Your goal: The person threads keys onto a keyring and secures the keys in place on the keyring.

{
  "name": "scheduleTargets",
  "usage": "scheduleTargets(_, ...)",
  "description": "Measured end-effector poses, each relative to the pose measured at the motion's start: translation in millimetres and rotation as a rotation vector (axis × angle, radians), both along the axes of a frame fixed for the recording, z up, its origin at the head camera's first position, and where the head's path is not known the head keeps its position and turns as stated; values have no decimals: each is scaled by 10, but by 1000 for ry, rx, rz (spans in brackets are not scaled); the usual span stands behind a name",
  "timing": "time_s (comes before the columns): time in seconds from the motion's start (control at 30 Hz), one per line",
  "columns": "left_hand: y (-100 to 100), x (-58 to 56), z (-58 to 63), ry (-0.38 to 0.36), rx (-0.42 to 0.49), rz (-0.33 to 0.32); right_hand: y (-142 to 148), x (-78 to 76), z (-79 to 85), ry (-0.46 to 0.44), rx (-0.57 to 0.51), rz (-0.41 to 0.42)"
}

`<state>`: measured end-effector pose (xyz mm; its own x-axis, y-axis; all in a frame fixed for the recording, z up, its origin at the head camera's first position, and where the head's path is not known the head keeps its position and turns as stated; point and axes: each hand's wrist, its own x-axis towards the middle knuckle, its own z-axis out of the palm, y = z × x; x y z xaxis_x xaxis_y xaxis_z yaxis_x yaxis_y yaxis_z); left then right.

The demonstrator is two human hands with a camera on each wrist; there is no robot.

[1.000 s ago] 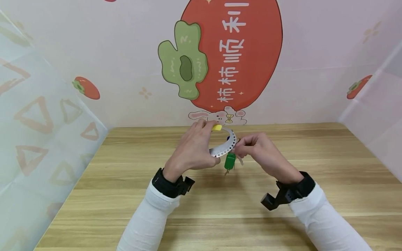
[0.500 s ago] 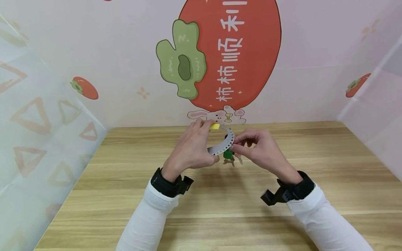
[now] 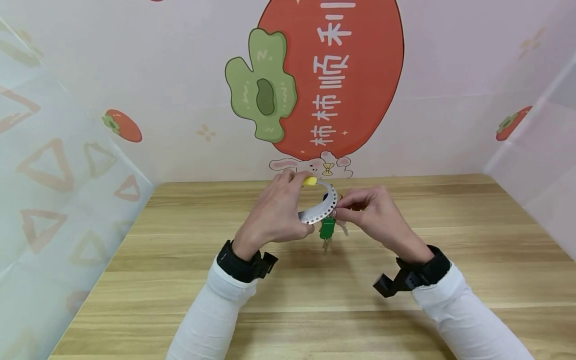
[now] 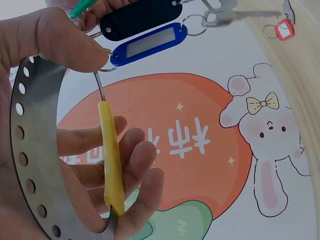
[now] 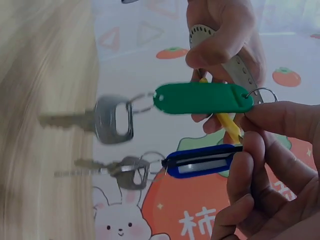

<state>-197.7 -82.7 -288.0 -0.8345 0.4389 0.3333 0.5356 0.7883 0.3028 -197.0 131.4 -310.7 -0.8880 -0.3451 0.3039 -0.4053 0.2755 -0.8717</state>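
Observation:
My left hand (image 3: 274, 215) grips a crescent-shaped metal key holder (image 3: 318, 212) with a row of holes along its edge and a yellow sleeve (image 4: 111, 155) on its thin bar. In the left wrist view the thumb overlaps the plate, and the other fingers curl behind the sleeve. My right hand (image 3: 373, 215) pinches at the holder's holed edge, by the wire ring of a green key tag (image 5: 202, 98). A key (image 5: 114, 120) dangles from that tag. A blue tag (image 4: 150, 44) and a black tag (image 4: 142, 20) hang close by. Fingers hide the exact pinch point.
Both hands are above a wood-grain table (image 3: 315, 295). A printed backdrop (image 3: 180, 75) rises behind it, with a pale side panel (image 3: 58, 165) at left. A small red tag (image 4: 285, 30) with a key hangs farther off in the left wrist view.
The green tag has swung up and come back down to hang below the holder. My right fingertips have shifted slightly against the holder's edge; my left hand has barely moved.

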Motion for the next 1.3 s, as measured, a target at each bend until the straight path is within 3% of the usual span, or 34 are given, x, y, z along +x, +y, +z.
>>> scheduleTargets(0.33,15,-2,4,9,1,-17,27,-4,10,-217,-17,14)
scheduleTargets(0.6,26,3,8,11,4,-23,31,-3,25,-265,7,7)
scheduleTargets(0.7,27,2,5,16,10,-23,36,-9,23,-195,62,-4)
scheduleTargets(0.87,27,3,1,10,17,1,41,-14,10,32,152,-61)
scheduleTargets(1.13,26,12,4,-20,34,36,5,-11,-7,315,77,-70)
scheduleTargets(1.23,21,11,6,-16,28,35,-26,26,29,346,57,-63)
scheduleTargets(1.3,16,13,11,-13,25,31,-48,58,63,311,39,-56)
